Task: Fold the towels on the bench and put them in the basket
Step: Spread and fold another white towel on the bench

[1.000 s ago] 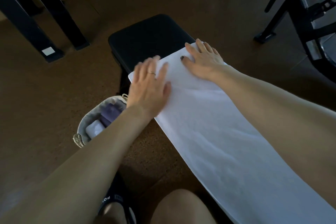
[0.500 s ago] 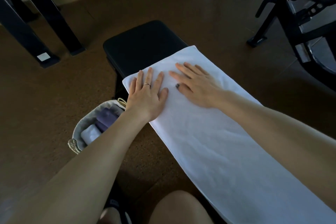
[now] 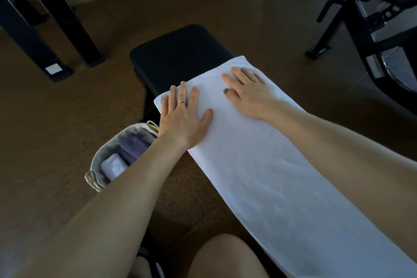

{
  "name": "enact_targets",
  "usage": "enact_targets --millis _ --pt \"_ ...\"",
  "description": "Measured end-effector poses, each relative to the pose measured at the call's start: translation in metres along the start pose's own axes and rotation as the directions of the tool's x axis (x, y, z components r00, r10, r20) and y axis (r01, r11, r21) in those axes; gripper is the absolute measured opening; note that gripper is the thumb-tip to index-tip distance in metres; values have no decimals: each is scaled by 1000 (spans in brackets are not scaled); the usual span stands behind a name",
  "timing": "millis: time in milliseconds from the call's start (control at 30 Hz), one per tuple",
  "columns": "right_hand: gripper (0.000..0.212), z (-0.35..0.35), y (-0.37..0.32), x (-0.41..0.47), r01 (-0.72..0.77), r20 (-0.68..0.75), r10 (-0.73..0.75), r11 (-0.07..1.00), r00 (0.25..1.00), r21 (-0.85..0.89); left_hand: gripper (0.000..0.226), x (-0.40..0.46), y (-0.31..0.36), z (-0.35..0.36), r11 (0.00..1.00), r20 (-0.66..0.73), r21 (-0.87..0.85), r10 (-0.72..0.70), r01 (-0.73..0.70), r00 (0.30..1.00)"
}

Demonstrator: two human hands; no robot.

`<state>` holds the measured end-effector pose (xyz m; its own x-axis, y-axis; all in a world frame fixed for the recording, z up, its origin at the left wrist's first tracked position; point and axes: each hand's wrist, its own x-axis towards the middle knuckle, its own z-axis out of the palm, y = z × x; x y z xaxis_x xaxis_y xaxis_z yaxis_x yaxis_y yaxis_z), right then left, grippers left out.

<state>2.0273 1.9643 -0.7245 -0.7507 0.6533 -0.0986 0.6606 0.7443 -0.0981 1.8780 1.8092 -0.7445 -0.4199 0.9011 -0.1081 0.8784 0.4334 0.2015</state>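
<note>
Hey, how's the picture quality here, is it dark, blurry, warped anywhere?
Head view: dim overall, the floor and black bench nearly swallowed in shadow; the white towel is the brightest area, its weave soft; both hands, left and right, reasonably sharp; wide-angle stretch enlarges the forearms at the edges.

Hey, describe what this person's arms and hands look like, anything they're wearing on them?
Both forearms are bare, with no sleeves, watch or bracelet in view. The left hand wears a thin metal ring on one of its fingers. The right hand has dark polish on its thumbnail; no ring shows there.
</note>
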Motion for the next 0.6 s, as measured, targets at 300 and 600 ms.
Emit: enact_targets --millis 300,600 --pt "59 -5 3 50 -156 57 150 981 987 112 77 5 -18 -1 976 -24 -207 -78 71 997" --pt "65 -13 9 54 -234 26 234 972 972 29 75 6 -18 3 980 -22 -183 -79 74 997"
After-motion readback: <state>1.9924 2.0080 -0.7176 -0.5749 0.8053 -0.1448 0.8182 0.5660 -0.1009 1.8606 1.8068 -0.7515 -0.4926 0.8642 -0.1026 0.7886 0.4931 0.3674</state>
